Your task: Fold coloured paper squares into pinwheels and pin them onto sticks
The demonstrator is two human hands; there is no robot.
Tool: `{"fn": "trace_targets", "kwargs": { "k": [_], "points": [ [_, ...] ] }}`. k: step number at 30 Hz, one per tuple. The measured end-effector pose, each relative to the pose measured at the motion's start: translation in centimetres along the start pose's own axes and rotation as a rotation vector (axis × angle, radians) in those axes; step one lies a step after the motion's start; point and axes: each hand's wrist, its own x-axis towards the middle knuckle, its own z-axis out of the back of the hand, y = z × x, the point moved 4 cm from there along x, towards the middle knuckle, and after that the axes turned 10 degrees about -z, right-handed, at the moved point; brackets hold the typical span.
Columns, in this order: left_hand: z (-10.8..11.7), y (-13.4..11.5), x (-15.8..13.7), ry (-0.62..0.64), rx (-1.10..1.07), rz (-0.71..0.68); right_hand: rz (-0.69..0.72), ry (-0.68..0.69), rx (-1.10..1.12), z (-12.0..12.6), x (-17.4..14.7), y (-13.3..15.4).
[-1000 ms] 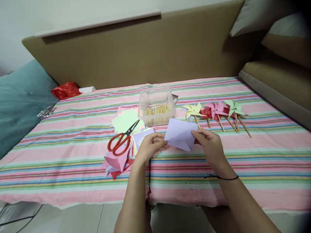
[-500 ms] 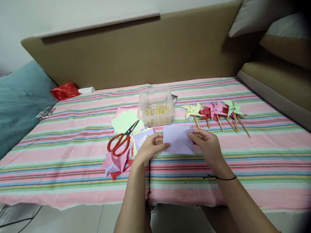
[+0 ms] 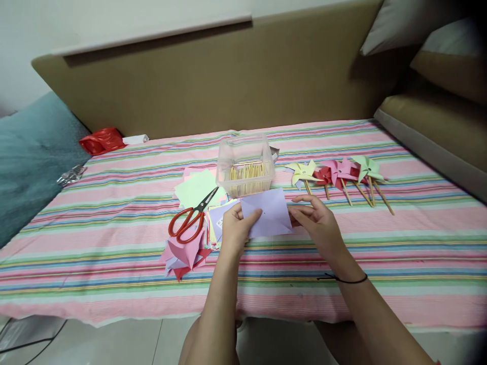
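A square sheet of purple paper (image 3: 271,223) with a small dark hole near its middle is held up above the cloth. My left hand (image 3: 238,223) grips its left side, thumb on the face and fingers behind. At the right edge, my right hand (image 3: 315,220) pinches the paper between thumb and fingers, with its index finger lifted and bent. Slits seem to run in from the sheet's right corners. Left of my hands, red-handled scissors (image 3: 188,220) lie across paper pieces. A stack of coloured paper (image 3: 217,223) is partly behind my left hand.
A clear plastic box (image 3: 245,187) of short wooden sticks stands beyond my hands. Several finished paper pinwheels (image 3: 304,172) on sticks lie to the right. Cut pink, purple and red paper (image 3: 186,253) sits at front left. A red plastic bag (image 3: 102,142) lies far left.
The purple paper has shifted left and tilted slightly. My left thumb has moved further onto its face. My right index finger has lifted off the paper.
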Motion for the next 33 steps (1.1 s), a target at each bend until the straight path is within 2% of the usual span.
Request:
{"fn": "trace_targets", "kwargs": {
  "k": [2, 5, 10, 15, 22, 29, 33],
  "points": [
    [0.4, -0.2, 0.1, -0.024, 0.002, -0.019, 0.056, 0.080, -0.052, -0.3, -0.1, 0.2],
    [0.6, -0.3, 0.2, -0.017, 0.006, -0.011, 0.103, 0.117, -0.177, -0.5, -0.2, 0.2],
    [0.5, -0.4, 0.1, 0.047, 0.026, 0.008, 0.019, 0.133, -0.137, -0.6, -0.2, -0.4],
    [0.0, -0.4, -0.1, 0.105, 0.031, 0.020, -0.047, 0.101, -0.058, -0.9, -0.1, -0.9],
    [-0.5, 0.1, -0.3, 0.168, 0.078, 0.048, -0.019, -0.023, -0.017, -1.4, 0.1, -1.5],
    [-0.5, 0.0, -0.3, 0.169, 0.095, 0.033, 0.089, -0.024, -0.110, -1.3, 0.1, -1.3],
    [-0.6, -0.2, -0.3, 0.169, 0.108, 0.024, 0.100, -0.026, -0.125, -1.4, 0.2, -1.3]
  ]
}}
